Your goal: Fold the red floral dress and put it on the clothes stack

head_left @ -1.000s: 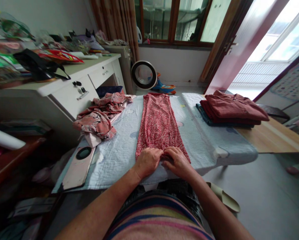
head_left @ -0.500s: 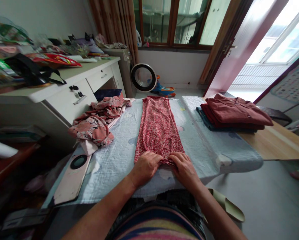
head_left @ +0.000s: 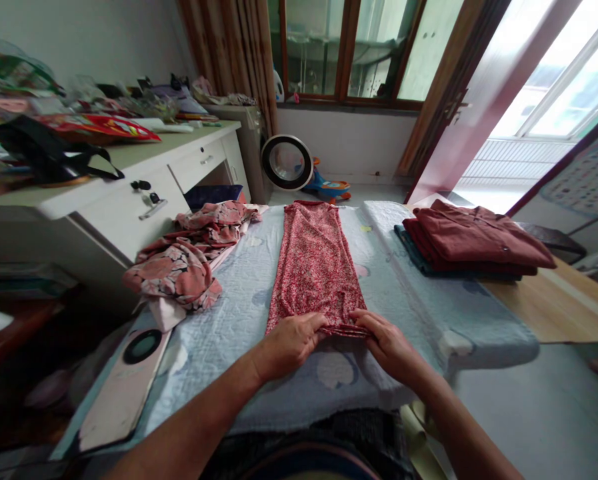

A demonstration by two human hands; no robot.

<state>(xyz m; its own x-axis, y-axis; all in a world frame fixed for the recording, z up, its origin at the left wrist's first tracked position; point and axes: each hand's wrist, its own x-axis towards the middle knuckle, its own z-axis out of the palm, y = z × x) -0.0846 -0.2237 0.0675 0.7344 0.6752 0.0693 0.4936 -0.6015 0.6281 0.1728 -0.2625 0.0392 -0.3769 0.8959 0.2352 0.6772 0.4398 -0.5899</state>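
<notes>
A red garment with a small floral print [head_left: 319, 260] lies lengthwise in a long narrow strip on the table, its near end toward me. My left hand [head_left: 293, 340] is closed on the near edge, left of its middle, thumb and fingers pinching the cloth. At the right corner of that same edge, my right hand [head_left: 386, 340] grips the fabric between thumb and fingers. Between the two hands the edge shows several layers. What kind of garment it is I cannot tell.
A light blue quilted cover [head_left: 239, 293] lies over the table. Crumpled pink patterned cloth [head_left: 183, 267] is at the left, above a pale flat panel with a dark ring [head_left: 123, 393]. Folded dark red clothes [head_left: 479, 237] are stacked at the right. A white desk [head_left: 143, 180] stands left.
My right hand has shifted slightly right along the garment's near edge, widening the gap between my hands. The whole view has tilted a little, and the garment stays in place on the table.
</notes>
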